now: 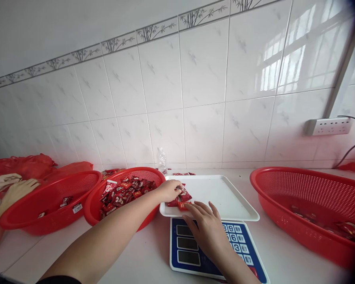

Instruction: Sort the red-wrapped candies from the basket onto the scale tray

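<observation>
My left hand (170,191) reaches over the left end of the white scale tray (225,197). Its fingers are curled closed on a small red wrapped packet (185,194). Just in front lies another red packet (182,206) with yellow print, at the tray's near left edge. My right hand (208,227) hovers over the scale's blue keypad panel (177,256), fingers stretched out and apart. Its fingertips are at that second packet; whether they touch it I cannot tell. Left of the tray stands a red basket (91,203) heaped with similar packets.
At the right is a large red basket (266,197) with some packets at its bottom. Another red basket (51,221) stands far left, beside another person's hands (14,187) and red mesh bags (26,165). A clear bottle (161,159) stands by the tiled wall, which carries a power strip (329,127).
</observation>
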`<state>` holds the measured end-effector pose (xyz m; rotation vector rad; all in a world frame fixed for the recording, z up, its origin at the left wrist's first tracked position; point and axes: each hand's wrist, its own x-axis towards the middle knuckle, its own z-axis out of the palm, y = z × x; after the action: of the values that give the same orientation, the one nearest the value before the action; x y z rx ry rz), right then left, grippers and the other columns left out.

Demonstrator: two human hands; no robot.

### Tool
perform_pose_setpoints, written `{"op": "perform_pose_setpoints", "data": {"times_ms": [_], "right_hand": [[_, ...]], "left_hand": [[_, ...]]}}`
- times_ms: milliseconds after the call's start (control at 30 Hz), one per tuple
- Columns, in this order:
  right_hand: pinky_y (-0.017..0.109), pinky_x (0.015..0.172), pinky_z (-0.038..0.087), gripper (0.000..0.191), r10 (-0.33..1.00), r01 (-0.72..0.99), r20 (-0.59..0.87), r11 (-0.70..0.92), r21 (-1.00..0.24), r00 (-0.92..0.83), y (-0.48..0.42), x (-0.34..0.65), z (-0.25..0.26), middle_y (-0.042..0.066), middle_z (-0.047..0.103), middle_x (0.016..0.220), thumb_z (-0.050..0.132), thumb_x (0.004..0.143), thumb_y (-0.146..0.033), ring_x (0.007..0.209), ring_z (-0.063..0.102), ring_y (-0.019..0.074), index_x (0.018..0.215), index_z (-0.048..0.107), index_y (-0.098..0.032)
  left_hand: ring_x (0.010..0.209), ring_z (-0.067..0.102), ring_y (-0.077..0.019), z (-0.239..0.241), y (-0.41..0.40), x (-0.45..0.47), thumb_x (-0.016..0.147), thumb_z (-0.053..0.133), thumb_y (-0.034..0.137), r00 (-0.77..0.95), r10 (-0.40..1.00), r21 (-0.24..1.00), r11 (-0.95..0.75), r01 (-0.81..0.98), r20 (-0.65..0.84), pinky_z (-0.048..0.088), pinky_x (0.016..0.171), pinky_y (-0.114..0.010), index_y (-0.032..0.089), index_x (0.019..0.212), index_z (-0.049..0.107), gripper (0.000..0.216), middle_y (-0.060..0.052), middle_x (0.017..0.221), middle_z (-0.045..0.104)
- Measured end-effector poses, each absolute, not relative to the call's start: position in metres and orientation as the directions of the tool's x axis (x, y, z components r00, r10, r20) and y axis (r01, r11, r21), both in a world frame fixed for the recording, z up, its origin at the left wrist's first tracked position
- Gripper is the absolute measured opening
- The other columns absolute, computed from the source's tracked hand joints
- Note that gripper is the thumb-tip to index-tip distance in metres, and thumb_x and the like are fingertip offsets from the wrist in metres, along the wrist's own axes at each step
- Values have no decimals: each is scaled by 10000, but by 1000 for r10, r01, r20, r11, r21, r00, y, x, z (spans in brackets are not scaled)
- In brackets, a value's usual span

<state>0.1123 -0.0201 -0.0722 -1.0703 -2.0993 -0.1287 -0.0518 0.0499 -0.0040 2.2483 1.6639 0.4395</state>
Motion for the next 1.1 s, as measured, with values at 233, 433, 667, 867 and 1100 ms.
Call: {"op": "perform_pose_setpoints", "data": {"times_ms": [233, 433, 667, 867, 1100], "right_hand": [[588, 973, 350, 260, 660, 741, 666, 629, -236, -348, -21, 112, -71, 86, 701, 1086, 466, 915, -272, 1066, 603, 277, 1122, 619, -241], [586, 961, 360, 256, 644, 735, 685, 637, -232, -341, -20, 112, -72, 86, 706, 1067, 443, 927, -282, 1046, 613, 270, 1099, 625, -231], [560, 959, 378, 313, 615, 715, 719, 657, -239, -324, -19, 113, -75, 84, 706, 1056, 394, 945, -358, 1028, 624, 259, 1104, 639, -245], [551, 943, 396, 348, 593, 705, 737, 671, -229, -324, -18, 113, -75, 89, 713, 1023, 360, 953, -388, 988, 645, 258, 1086, 647, -244], [568, 921, 409, 354, 582, 705, 742, 676, -215, -332, -16, 113, -79, 89, 718, 1011, 361, 952, -411, 975, 653, 268, 1061, 646, -230]], "left_hand": [[1034, 550, -234, 0, 43, -57, 767, 644, 299, 373, 926, 385, -365, 848, 57, 427, 902, -322, 198, 1000, 638, 254, -89, 1134, 583], [981, 582, -196, 4, 44, -63, 794, 603, 368, 356, 924, 456, -378, 805, 138, 445, 868, -290, 211, 1016, 608, 272, -38, 1065, 633], [860, 623, -221, 13, 35, -158, 783, 495, 263, 27, 1000, 359, -21, 933, -11, 474, 737, -305, 172, 920, 613, 203, -71, 941, 671], [828, 649, -323, -1, -5, -205, 480, 726, 272, -10, 904, 151, 82, 985, -428, 484, 695, -376, 233, 837, 693, 361, -67, 889, 718], [856, 648, -340, -16, -10, -199, 529, 611, 221, 15, 850, 93, 40, 995, -526, 482, 637, -376, 228, 983, 667, 458, -112, 1012, 701]]}}
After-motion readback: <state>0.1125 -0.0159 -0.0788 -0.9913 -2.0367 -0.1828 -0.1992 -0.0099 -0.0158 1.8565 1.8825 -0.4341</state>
